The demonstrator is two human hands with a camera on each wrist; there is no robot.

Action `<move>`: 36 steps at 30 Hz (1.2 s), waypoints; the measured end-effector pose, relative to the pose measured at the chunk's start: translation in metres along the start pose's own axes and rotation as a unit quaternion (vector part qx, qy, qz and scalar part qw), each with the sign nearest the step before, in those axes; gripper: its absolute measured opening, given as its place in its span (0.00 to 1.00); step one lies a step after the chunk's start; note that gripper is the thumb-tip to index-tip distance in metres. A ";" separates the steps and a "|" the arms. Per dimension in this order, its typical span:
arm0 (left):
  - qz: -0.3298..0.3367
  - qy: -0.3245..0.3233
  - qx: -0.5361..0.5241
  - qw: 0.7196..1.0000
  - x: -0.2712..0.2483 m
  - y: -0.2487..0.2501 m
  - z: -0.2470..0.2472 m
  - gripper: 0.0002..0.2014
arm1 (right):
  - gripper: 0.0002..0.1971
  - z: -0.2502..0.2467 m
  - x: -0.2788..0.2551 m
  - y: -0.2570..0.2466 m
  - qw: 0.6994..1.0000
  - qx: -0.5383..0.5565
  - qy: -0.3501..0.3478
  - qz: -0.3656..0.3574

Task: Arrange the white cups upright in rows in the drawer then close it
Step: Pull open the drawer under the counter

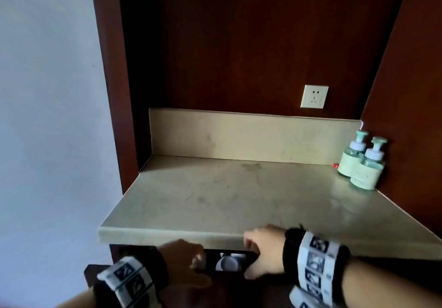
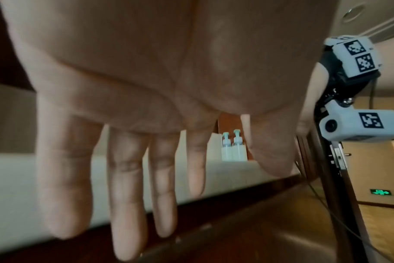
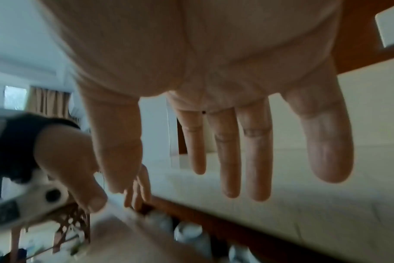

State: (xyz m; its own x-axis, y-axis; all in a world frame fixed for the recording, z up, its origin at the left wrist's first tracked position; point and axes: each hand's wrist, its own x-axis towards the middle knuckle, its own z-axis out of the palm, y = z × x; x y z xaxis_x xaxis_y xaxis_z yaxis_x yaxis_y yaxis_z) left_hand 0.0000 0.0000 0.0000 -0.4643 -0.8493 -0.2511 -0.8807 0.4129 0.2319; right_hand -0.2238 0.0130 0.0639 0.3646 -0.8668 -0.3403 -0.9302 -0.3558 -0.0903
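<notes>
Head view, left to right: left hand at drawer front, grip spread, fingers straight. White cups partly visible through narrow gap under bench, mostly hidden. Right hand beside gap, grip spread; fingertips hidden under bench edge.

You see only a sliver of the drawer between the hands; one white cup shows, perhaps more. In the right wrist view the cups blur.
</notes>
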 end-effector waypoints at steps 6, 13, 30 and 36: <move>-0.123 -0.004 0.051 0.991 -0.001 -0.011 0.045 0.35 | 0.34 0.072 0.017 -0.005 0.995 -0.046 -0.042 0.082; -0.177 0.043 0.062 0.981 0.000 -0.012 0.075 0.23 | 0.16 0.095 0.031 0.000 0.993 -0.030 0.024 0.114; -0.202 0.044 0.082 0.975 -0.089 0.036 0.116 0.21 | 0.16 0.174 -0.048 -0.020 0.992 -0.035 0.109 0.057; -0.187 0.043 0.085 0.978 -0.120 0.046 0.132 0.30 | 0.17 0.195 -0.079 -0.030 0.989 -0.031 0.139 0.037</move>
State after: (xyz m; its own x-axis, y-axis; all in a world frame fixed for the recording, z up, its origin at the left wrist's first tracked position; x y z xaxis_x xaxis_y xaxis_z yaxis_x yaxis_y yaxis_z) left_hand 0.0029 0.1638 -0.0836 -0.1038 -0.9730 -0.2059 -0.9936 0.1108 -0.0227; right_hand -0.2336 0.1604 -0.0889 0.3018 -0.9506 -0.0723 -0.9534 -0.3015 -0.0151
